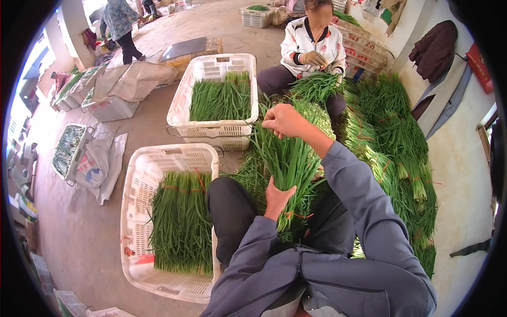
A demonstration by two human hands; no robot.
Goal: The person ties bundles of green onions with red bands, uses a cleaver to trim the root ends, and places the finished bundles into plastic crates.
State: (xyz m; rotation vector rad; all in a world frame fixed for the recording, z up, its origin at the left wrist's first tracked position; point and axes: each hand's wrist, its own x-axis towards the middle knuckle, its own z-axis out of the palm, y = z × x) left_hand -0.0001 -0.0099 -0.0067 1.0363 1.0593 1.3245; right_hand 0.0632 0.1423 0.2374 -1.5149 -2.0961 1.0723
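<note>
A bundle of green chives stands over my lap, its long leaves fanning out upward. My left hand is closed around its lower part, just above a loose-ended red tie. Above the leaf tips, my right hand is closed with thumb and fingers pinched together. Whatever sits in that pinch is too small to make out. Beside my left knee, a white plastic crate holds several tied bunches of chives laid side by side.
A second white crate with chives stands farther ahead. Heaped chive bundles line the wall at right. Facing me, a seated person in gloves handles chives. Covered crates stand at left; another person is beyond them.
</note>
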